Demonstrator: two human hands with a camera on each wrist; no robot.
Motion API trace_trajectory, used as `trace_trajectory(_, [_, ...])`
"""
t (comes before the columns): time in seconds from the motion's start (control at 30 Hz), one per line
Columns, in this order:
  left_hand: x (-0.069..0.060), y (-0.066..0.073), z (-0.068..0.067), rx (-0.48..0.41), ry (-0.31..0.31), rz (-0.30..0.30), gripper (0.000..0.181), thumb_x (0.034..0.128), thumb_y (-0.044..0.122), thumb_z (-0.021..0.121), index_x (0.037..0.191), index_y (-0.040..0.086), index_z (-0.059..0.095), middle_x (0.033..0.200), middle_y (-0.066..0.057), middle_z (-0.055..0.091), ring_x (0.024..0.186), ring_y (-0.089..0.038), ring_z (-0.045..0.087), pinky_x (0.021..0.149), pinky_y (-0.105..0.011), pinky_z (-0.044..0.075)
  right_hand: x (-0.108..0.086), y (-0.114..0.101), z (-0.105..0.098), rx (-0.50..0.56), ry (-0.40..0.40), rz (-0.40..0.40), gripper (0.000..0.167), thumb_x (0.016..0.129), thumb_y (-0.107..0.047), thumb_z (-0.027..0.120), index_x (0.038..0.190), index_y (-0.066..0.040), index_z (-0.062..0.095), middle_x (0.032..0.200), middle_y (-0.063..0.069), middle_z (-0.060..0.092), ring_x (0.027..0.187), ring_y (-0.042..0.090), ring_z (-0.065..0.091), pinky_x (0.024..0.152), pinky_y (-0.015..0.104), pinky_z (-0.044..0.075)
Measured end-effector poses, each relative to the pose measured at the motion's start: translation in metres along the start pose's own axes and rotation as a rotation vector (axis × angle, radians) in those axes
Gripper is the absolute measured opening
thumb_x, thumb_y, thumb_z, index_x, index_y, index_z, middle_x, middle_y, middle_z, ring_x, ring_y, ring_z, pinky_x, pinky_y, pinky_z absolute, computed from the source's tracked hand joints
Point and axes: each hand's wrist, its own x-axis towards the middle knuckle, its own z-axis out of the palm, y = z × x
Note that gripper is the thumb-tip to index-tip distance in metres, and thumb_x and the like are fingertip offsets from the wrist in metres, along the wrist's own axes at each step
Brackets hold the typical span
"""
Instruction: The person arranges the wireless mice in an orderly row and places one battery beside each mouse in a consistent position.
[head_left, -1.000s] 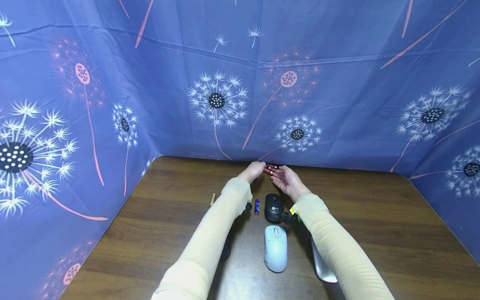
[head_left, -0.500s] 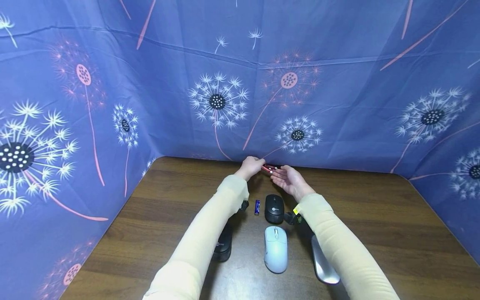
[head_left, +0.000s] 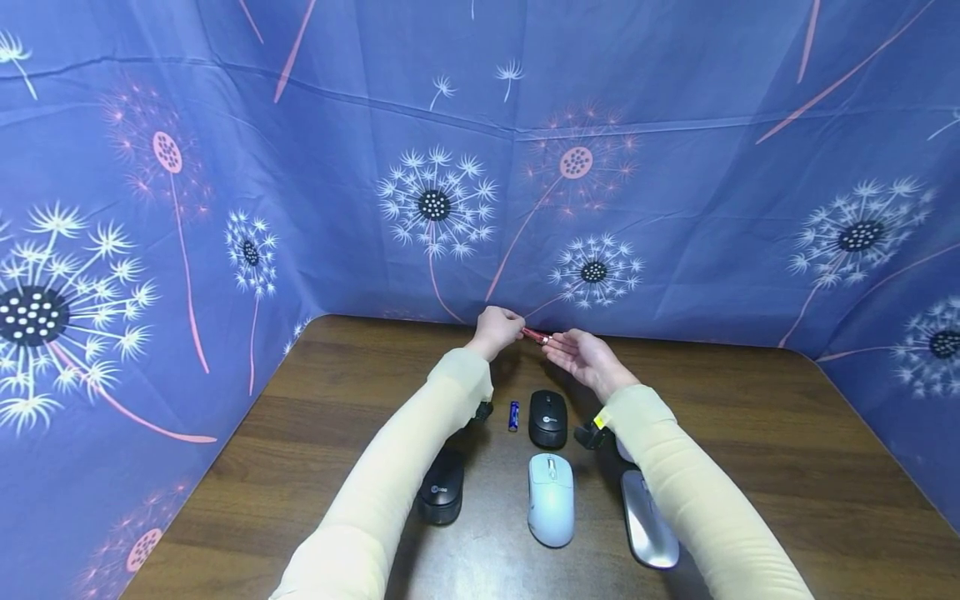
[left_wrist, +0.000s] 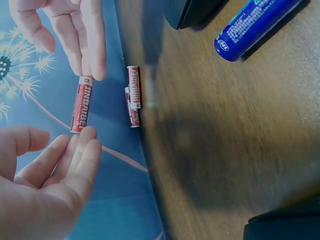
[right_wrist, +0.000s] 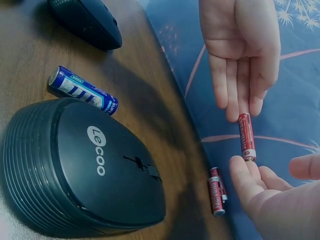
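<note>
Between the fingertips of both hands a red AAA-looking battery (left_wrist: 81,105) is held up end to end, near the back edge of the table. My left hand (head_left: 497,329) touches one end of it with extended fingers, thumb apart. Against the other end rest the fingertips of my right hand (head_left: 590,362), its fingers also stretched out and its palm visible. Two more red batteries (right_wrist: 216,192) lie side by side below, at the table's back edge. A blue battery (head_left: 513,416) lies on the wood nearer the body.
A black Lecoo mouse (head_left: 548,418) sits right of the blue battery. Closer in are a light blue mouse (head_left: 551,500), a silver mouse (head_left: 649,521) and another black mouse (head_left: 441,489) beside the left sleeve. Blue dandelion cloth (head_left: 480,250) hangs behind the table.
My left hand has shifted left and slightly back, and the right hand slightly right. One red battery now spans their fingertips. The left arm's shift uncovers the left black mouse and hides a gold battery.
</note>
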Motion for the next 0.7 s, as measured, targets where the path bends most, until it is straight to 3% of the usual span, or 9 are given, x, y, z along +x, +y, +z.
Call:
trace_trajectory(0.23, [-0.003,0.004,-0.004,0.004,0.014,0.061,0.020,0.0875,0.011,0.061,0.098,-0.001,0.073,0.080,-0.013,0.073,0.065,-0.014,0.067,0.053,-0.015,0.048,-0.008,-0.007,0.002,-0.003,-0.024,-0.005,0.048,0.102,-0.011,0.024,0.146,0.007,0.017,0.144,0.023,0.034,0.120,0.023,0.052,0.110,0.033,0.031])
trace_trajectory(0.5, [-0.012,0.011,-0.010,-0.036,0.008,0.095,0.015,0.0870,0.008,0.066,0.096,-0.002,0.073,0.082,-0.013,0.073,0.081,-0.027,0.071,0.061,-0.020,0.055,-0.015,-0.014,0.002,-0.013,-0.049,-0.015,0.048,0.101,-0.007,0.028,0.146,0.006,0.018,0.146,0.024,0.031,0.104,0.017,0.062,0.105,0.028,0.036])
trace_trajectory(0.6, [-0.015,0.013,-0.015,-0.035,-0.011,0.099,0.016,0.0875,0.009,0.066,0.098,-0.002,0.073,0.083,-0.013,0.073,0.080,-0.025,0.071,0.064,-0.022,0.056,-0.018,-0.015,0.004,-0.017,-0.054,-0.022,0.047,0.101,-0.005,0.030,0.146,0.007,0.019,0.130,0.024,0.048,0.104,0.018,0.063,0.105,0.028,0.037])
trace_trajectory(0.7, [-0.018,0.015,-0.018,-0.050,-0.023,0.101,0.017,0.0880,0.009,0.065,0.099,-0.001,0.073,0.083,-0.012,0.073,0.078,-0.022,0.071,0.068,-0.025,0.057,-0.020,-0.018,0.005,-0.026,-0.062,-0.035,0.045,0.100,-0.001,0.037,0.142,0.008,0.027,0.105,0.014,0.063,0.105,0.019,0.063,0.102,0.027,0.040])
